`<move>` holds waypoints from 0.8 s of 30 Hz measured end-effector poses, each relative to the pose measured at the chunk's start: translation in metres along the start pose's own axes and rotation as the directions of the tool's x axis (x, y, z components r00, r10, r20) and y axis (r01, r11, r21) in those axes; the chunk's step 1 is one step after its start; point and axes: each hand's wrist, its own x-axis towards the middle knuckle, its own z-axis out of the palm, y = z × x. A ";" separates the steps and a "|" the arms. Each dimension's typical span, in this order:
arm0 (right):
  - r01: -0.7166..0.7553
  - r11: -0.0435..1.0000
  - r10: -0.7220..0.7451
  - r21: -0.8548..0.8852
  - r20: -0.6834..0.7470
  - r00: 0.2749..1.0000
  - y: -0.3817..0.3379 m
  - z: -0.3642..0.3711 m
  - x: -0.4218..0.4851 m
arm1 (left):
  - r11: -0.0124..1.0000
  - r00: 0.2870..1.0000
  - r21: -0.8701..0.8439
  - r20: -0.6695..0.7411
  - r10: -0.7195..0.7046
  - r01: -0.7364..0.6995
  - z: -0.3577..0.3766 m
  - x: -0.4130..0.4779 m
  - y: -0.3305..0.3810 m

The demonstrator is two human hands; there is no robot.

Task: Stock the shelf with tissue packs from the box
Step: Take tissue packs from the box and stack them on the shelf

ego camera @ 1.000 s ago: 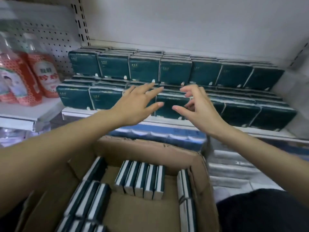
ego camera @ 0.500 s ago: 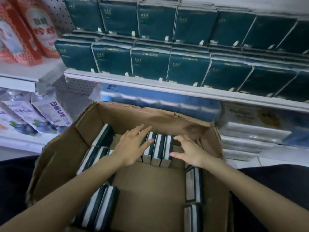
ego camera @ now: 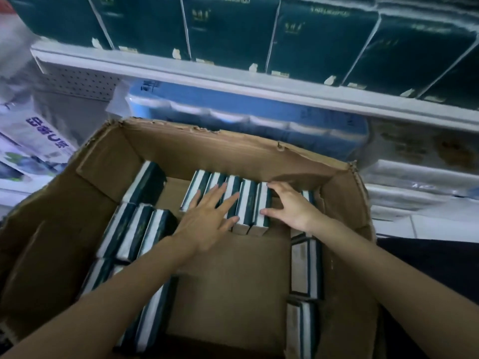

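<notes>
Five packs (ego camera: pixel 248 203) mid-box (ego camera: pixel 207 142); stocked shelf (ego camera: pixel 233 80) above

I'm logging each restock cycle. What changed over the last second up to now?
Both hands came down from the shelf into the box. The left hand now lies flat, fingers straight, on the row of tissue packs at the far wall. The right hand curls round that row's right end. No pack is lifted yet. The other packs in the box and the stocked packs above stayed put.
</notes>
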 end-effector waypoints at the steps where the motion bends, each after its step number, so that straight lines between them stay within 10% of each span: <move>1: -0.002 1.000 0.001 0.009 0.003 1.000 0.002 0.002 0.002 | 1.000 1.000 0.011 0.005 0.006 -0.006 0.002 0.004 0.000; 14: -0.006 0.995 -0.005 -0.103 -0.105 0.994 0.010 0.009 0.013 | 0.992 1.000 0.127 0.005 0.017 -0.018 0.024 0.014 -0.009; 24: -0.099 0.986 0.090 0.133 0.071 0.993 0.003 0.017 0.000 | 0.995 0.999 0.091 0.005 0.036 -0.036 0.020 0.008 -0.011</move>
